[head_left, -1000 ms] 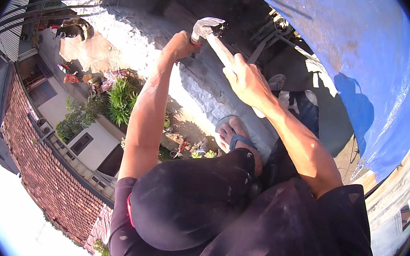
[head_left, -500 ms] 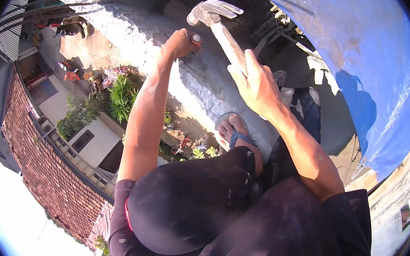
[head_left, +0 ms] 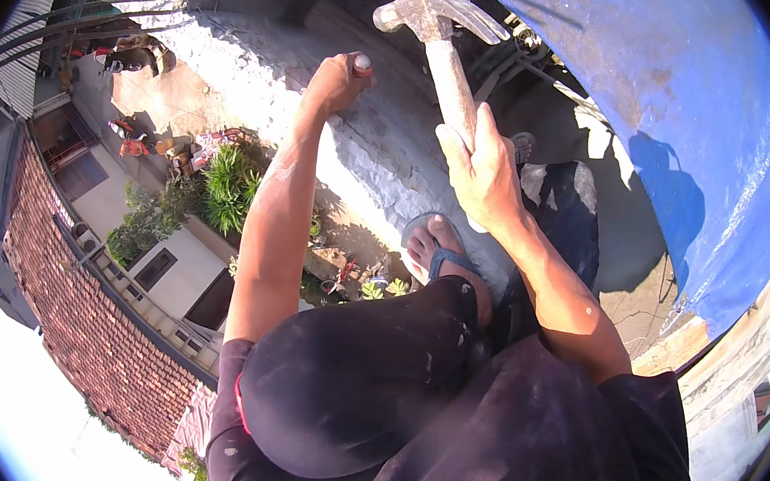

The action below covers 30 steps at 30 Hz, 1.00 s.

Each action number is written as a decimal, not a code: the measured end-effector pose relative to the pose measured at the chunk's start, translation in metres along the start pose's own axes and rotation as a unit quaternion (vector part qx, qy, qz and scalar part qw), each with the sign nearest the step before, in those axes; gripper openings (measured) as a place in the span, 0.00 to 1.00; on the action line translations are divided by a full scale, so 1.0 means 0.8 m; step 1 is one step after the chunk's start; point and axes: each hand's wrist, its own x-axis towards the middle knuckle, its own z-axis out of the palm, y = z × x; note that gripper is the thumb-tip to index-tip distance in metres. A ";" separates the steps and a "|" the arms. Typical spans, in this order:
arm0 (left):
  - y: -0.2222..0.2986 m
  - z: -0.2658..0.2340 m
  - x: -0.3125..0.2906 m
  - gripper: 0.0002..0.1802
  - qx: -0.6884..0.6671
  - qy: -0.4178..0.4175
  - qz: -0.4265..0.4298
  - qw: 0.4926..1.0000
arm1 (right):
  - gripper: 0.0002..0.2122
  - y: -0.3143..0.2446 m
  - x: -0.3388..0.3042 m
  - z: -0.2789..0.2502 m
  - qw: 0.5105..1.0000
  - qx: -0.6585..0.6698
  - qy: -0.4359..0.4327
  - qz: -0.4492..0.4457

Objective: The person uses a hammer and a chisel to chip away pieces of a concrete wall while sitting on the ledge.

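Observation:
My right hand (head_left: 488,176) is closed round the pale, worn handle of a claw hammer (head_left: 438,23). The hammer's dusty grey head is raised, with its claw pointing right and its striking face to the left. My left hand (head_left: 337,86) makes a fist over the rough top of a whitish wall (head_left: 384,152). From the top of that fist shows the round, light metal end of a chisel (head_left: 362,62); the fist hides the rest of its shaft, and its tip cannot be seen. The hammer head hangs apart from the chisel, up and to its right.
My sandalled foot (head_left: 445,246) stands on the narrow wall top. Left of the wall is a drop to a yard with plants (head_left: 229,179) and a tiled roof (head_left: 101,306). Black cables (head_left: 82,21) cross at upper left. A blue sheet (head_left: 692,131) hangs at right.
My right hand has lifted the hammer a little up and to the right, farther from the chisel. My left hand has shifted slightly up and left, still gripping the chisel.

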 end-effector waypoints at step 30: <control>0.021 -0.014 -0.019 0.13 -0.291 0.146 0.031 0.945 | 0.18 -0.024 0.021 -0.024 0.991 0.087 -0.079 0.071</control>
